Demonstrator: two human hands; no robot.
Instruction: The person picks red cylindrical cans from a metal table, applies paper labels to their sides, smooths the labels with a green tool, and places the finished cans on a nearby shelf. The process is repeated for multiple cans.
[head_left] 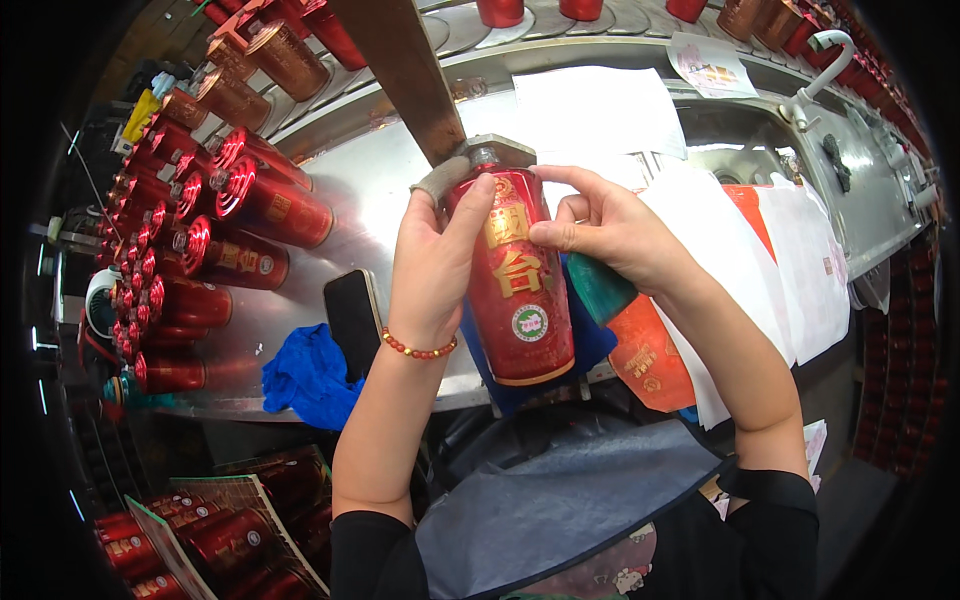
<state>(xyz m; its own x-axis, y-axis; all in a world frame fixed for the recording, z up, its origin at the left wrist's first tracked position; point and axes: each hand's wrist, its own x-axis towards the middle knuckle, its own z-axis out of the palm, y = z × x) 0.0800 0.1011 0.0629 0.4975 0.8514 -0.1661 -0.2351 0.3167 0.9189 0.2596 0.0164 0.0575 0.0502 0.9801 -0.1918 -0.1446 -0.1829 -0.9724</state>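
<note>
A red tapered bottle (pixel 521 340) with gold characters and a round green-and-white sticker lies in front of me, its neck pointing away. My left hand (pixel 437 250) wraps around its left side, thumb along the upper body. A grey-beige cloth sleeve (pixel 440 178) covers one of that hand's fingers. My right hand (pixel 605 228) grips the upper right side, its thumb pressed at the edge of a square gold label (pixel 507 226) and its index finger near the shoulder. Past the neck are a metal plate (pixel 508 148) and a brown bar (pixel 405 75). Blue cloth shows beneath the bottle.
Red bottles (pixel 275 215) crowd the left of the metal table. A black phone (pixel 352 315) and a crumpled blue cloth (pixel 313 375) lie nearer me. White sheets (pixel 725 280) and a red-orange one (pixel 650 355) are at right, by a sink with a white faucet (pixel 815 75).
</note>
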